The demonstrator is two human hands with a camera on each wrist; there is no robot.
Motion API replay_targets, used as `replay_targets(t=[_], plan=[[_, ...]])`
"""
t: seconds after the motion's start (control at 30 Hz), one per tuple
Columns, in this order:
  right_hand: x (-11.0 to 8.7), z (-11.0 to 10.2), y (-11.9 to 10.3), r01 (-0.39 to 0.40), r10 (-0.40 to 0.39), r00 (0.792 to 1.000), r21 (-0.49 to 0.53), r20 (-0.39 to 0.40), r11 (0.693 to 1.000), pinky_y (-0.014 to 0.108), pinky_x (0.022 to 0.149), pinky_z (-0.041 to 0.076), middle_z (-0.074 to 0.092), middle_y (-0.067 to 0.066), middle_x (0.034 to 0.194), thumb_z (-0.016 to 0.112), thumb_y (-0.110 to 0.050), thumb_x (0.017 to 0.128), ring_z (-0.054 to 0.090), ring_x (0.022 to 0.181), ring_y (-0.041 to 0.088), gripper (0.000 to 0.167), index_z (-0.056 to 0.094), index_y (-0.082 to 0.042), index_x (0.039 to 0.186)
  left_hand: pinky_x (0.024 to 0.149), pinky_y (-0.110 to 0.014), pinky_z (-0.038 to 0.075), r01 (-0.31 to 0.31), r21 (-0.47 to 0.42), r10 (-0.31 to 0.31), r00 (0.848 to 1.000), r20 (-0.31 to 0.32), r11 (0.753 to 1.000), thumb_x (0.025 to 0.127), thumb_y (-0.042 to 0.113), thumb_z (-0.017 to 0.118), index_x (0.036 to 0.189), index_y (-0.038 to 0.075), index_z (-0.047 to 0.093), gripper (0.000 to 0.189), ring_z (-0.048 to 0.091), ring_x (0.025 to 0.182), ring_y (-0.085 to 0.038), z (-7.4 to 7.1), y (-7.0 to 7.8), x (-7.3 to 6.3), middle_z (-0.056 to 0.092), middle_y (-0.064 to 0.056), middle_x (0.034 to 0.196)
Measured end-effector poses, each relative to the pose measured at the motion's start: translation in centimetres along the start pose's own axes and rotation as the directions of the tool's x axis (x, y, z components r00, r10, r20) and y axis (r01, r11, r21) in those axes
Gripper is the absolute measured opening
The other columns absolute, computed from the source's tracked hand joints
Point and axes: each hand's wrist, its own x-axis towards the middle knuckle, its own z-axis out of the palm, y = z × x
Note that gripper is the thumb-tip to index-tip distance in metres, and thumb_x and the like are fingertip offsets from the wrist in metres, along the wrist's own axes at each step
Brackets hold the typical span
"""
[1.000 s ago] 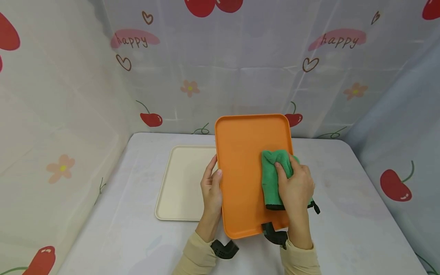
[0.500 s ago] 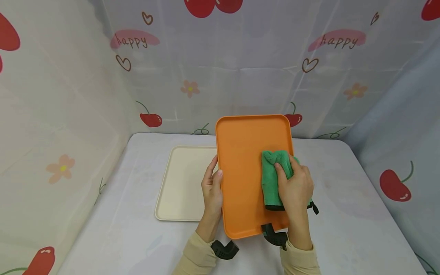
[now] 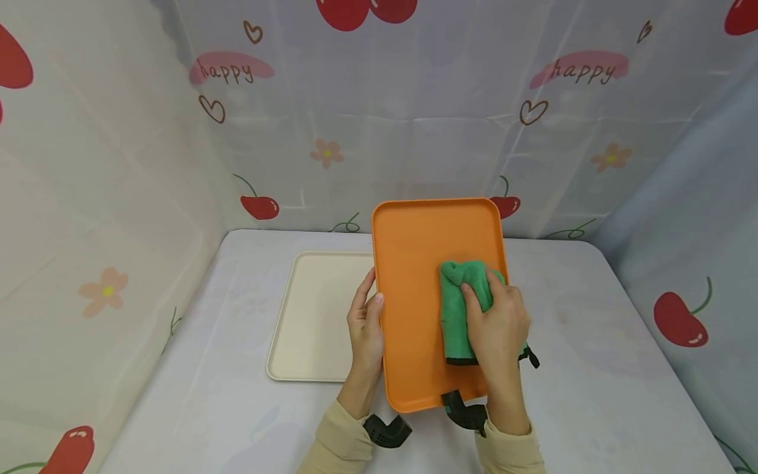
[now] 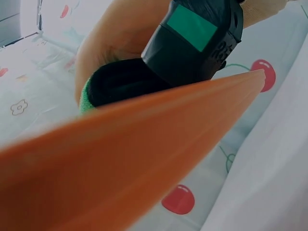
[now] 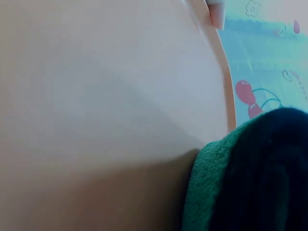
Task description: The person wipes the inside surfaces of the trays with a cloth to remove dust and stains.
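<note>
An orange tray (image 3: pixel 414 316) is held up, tilted toward the head camera, over the white table. My left hand (image 3: pixel 366 329) grips its left edge, with the thumb at the rim and the other fingers partly hidden behind. On the right half of the tray's face lies a folded green cloth (image 3: pixel 456 322) with a black border. My right hand (image 3: pixel 497 322) pinches this cloth between thumb and fingers and presses it on the tray. In the left wrist view the tray (image 4: pixel 120 154) appears edge-on; the cloth (image 5: pixel 209 178) shows its dark folded edge in the right wrist view.
A cream tray (image 3: pixel 314 316) lies flat on the table, partly covered by the left hand and the orange tray. The white table (image 3: pixel 592 368) extends to the right. Patterned curtains (image 3: pixel 414 131) stand behind and at both sides.
My right hand has slid the green cloth a little to the left across the orange tray during the last half second. The left hand and tray have hardly moved.
</note>
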Motion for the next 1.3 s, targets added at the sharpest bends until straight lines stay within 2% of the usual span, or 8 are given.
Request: replay_targets(t=[0.17,0.47,0.67,0.77,0.9,1.03,1.3], plan=[[-0.4,0.4,-0.9,0.035,-0.035,0.999,-0.002,0.006,0.999,0.06,0.075,0.046,0.062,0.029,0.103,0.073,-0.026,0.088,0.059,0.089,0.044,0.048,0.063,-0.004,0.129,0.08,-0.027,0.059,-0.007,-0.009,0.007,1.0,0.008,1.0,0.103,0.017,0.043,0.149,0.01,0.038,0.047,0.068,0.097,-0.012,0.1,0.1,-0.1,0.066,0.0,0.122],[-1.4,1.0,-2.5,0.11,-0.11,0.994,-0.023,0.013,0.994,0.047,0.064,0.04,0.062,0.024,0.092,0.074,-0.03,0.087,0.055,0.075,0.036,0.05,0.064,-0.006,0.129,0.089,-0.028,0.057,-0.007,0.0,0.007,1.0,0.01,1.0,0.103,0.017,0.043,0.149,0.012,0.039,0.047,0.065,0.108,-0.014,0.2,0.0,-0.1,0.058,-0.007,0.136],[-1.9,1.6,-3.3,0.226,-0.227,0.974,-0.032,-0.028,0.974,0.047,0.059,0.039,0.06,0.021,0.083,0.076,-0.029,0.084,0.054,0.066,0.033,0.049,0.067,-0.005,0.125,0.097,-0.027,0.053,-0.017,0.02,0.017,1.0,0.011,1.0,0.103,0.017,0.042,0.149,0.01,0.039,0.047,0.06,0.119,-0.015,0.2,-0.1,-0.1,0.049,-0.013,0.146],[-2.2,1.9,-3.7,0.284,-0.285,0.957,-0.033,-0.044,0.958,0.046,0.057,0.039,0.059,0.02,0.079,0.078,-0.029,0.082,0.053,0.063,0.033,0.048,0.068,-0.006,0.123,0.095,-0.027,0.054,-0.018,0.018,0.018,1.0,0.013,1.0,0.103,0.017,0.043,0.149,0.009,0.039,0.047,0.061,0.118,-0.014,0.2,-0.1,-0.1,0.051,-0.011,0.144],[-2.7,2.2,-4.4,0.328,-0.329,0.944,-0.019,-0.028,0.944,0.045,0.057,0.039,0.06,0.02,0.081,0.079,-0.029,0.081,0.055,0.065,0.031,0.048,0.068,-0.007,0.123,0.09,-0.025,0.056,-0.009,-0.016,0.009,1.0,0.028,1.0,0.103,0.016,0.042,0.15,0.006,0.037,0.048,0.064,0.111,-0.011,0.2,-0.2,-0.1,0.062,-0.001,0.133],[-3.2,2.3,-4.8,0.337,-0.337,0.942,-0.012,-0.008,0.942,0.042,0.058,0.037,0.061,0.019,0.084,0.079,-0.029,0.081,0.056,0.069,0.029,0.049,0.067,-0.008,0.125,0.087,-0.023,0.057,-0.009,-0.031,0.01,0.999,0.037,0.999,0.103,0.015,0.041,0.15,0.005,0.036,0.049,0.065,0.106,-0.008,0.2,-0.3,-0.2,0.067,0.007,0.123],[-3.3,2.4,-4.8,0.341,-0.342,0.94,-0.013,-0.02,0.94,0.04,0.058,0.036,0.06,0.017,0.083,0.079,-0.029,0.081,0.054,0.069,0.027,0.049,0.068,-0.009,0.124,0.087,-0.023,0.057,-0.01,-0.032,0.012,0.999,0.041,0.999,0.103,0.014,0.04,0.15,0.004,0.035,0.048,0.065,0.106,-0.007,0.3,-0.1,-0.2,0.066,0.007,0.122]])
